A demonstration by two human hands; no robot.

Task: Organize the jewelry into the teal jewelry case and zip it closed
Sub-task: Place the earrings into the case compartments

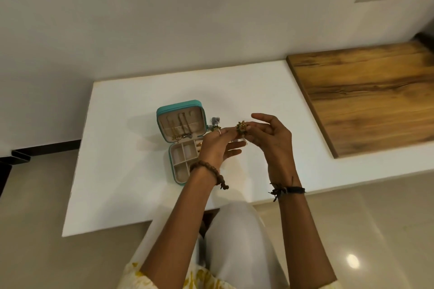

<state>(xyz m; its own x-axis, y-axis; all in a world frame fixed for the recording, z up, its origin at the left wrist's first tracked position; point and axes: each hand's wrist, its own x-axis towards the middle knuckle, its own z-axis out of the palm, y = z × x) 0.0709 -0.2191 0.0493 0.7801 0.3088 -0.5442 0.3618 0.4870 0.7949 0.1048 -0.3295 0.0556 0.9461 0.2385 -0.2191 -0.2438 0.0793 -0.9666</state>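
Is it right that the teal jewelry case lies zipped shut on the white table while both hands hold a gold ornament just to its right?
Not quite. The head view shows the teal jewelry case lying open on the white table, lid back, compartments showing. The rest holds: the left hand and right hand hold a gold ornament just to its right.
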